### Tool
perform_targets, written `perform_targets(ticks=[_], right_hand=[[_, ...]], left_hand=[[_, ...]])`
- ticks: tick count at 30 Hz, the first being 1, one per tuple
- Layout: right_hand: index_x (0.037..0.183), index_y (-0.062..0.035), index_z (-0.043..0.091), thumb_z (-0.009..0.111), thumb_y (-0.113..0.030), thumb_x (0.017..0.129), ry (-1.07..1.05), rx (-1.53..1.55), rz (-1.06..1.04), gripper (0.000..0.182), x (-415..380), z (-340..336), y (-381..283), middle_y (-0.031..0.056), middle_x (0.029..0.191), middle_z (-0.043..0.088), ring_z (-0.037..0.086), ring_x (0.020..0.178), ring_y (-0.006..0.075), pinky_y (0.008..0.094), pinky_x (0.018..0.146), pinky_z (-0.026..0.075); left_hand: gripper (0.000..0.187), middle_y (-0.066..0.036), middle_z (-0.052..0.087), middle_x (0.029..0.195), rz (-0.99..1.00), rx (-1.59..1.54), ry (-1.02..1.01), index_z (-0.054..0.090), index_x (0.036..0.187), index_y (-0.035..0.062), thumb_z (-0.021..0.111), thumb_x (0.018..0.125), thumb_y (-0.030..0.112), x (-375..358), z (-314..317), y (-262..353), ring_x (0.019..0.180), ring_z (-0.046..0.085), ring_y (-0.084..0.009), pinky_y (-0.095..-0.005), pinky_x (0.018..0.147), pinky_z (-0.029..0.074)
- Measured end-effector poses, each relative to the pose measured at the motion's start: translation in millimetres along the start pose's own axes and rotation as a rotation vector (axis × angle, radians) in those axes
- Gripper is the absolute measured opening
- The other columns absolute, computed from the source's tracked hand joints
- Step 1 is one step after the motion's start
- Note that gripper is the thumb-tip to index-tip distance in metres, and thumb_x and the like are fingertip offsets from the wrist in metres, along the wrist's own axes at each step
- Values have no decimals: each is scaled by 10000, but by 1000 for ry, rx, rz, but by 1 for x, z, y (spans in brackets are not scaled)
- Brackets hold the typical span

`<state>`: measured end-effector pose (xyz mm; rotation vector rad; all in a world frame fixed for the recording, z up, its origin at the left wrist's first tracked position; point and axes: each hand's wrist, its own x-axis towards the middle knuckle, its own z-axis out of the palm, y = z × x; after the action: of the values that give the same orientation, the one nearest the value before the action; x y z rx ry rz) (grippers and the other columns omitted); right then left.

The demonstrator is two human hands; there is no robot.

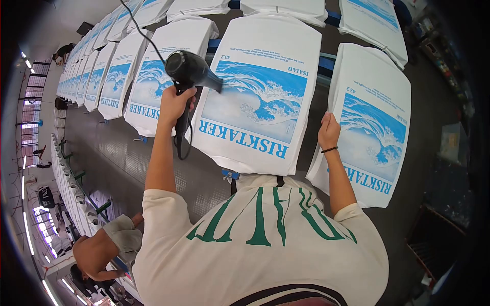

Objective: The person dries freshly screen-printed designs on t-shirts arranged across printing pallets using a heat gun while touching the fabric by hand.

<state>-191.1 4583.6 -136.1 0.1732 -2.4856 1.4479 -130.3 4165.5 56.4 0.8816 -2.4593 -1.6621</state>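
My left hand (176, 104) is wrapped round the handle of a black hair dryer (189, 70). Its nozzle points right, over the upper left of the blue wave print on a white T-shirt (250, 97) stretched flat on a board. The print carries the word RISKTAKER, upside down from here. My right hand (329, 131), with a dark band at the wrist, is closed at the left edge of a second printed T-shirt (375, 122). Its fingers curl against the fabric there, and their tips are partly hidden.
More printed T-shirts (120, 76) on boards run in rows to the far left. A cord (133, 20) hangs from above to the dryer. A metal clamp (229, 175) sits below the middle board. Another person (102, 250) bends over at the lower left.
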Motion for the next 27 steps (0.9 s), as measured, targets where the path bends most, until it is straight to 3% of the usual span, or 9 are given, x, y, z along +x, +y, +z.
perform_targets(ticks=[1,7,10,14,19,20,21,23,27], right_hand=[[774,19,535,420,-271,1061,-3,2,-1,424,-2,1,-3,184,593,507,521,546,389,424,534,407],[901,-12,660,560,-199,1018,0,199,47,242,-11,16,-13,65,591,584,563,529,119,303,505,409],[832,-16,653,612,-229,996,-24,188,98,272,-18,18,-13,38,572,584,534,515,94,278,494,389],[726,-10,542,554,-267,1025,-4,97,116,395,-19,14,-13,64,572,556,536,515,138,296,507,402],[1071,-30,658,515,-167,1018,37,123,79,205,-22,15,-17,77,653,627,615,580,200,313,593,493],[1131,-33,659,524,-132,998,-31,93,115,214,-23,11,-14,103,846,688,664,827,244,353,749,512],[1131,-33,659,524,-132,998,-28,93,121,214,-24,10,-11,103,846,688,664,827,244,353,749,512],[1151,-44,664,530,-114,984,112,-115,-170,225,-24,7,-10,119,1090,670,592,1107,305,408,940,460],[1181,-53,658,529,-120,979,61,-39,-118,249,-30,8,-8,118,1266,610,473,1278,350,448,1067,374]], left_hand=[[184,-55,628,641,-37,-64,-9,624,802,-14,725,826,138,-6,-3,2,503,583,-123,-278,475,461],[178,-41,621,629,75,59,67,627,797,10,718,836,158,17,-10,-12,487,562,-127,-284,473,440],[181,-55,628,653,115,-57,-5,628,825,-8,719,838,148,34,8,3,501,567,-128,-280,475,441],[203,-62,628,686,115,-102,-144,611,848,-17,719,852,155,39,60,27,531,579,-129,-269,489,451],[218,-77,642,695,163,-126,-336,618,871,-38,727,831,147,10,127,54,527,597,-132,-270,497,482],[225,-78,643,697,143,-124,-381,617,871,-39,729,830,152,0,131,56,528,600,-133,-271,498,484],[231,-80,644,698,123,-121,-424,616,872,-39,731,829,157,-11,132,57,529,602,-135,-271,499,485],[230,-80,646,699,70,-81,-367,622,883,-36,731,830,161,-36,121,51,532,604,-132,-269,501,487],[203,-68,640,693,38,31,-209,628,891,-38,712,839,139,-69,84,33,527,593,-122,-263,495,481]])
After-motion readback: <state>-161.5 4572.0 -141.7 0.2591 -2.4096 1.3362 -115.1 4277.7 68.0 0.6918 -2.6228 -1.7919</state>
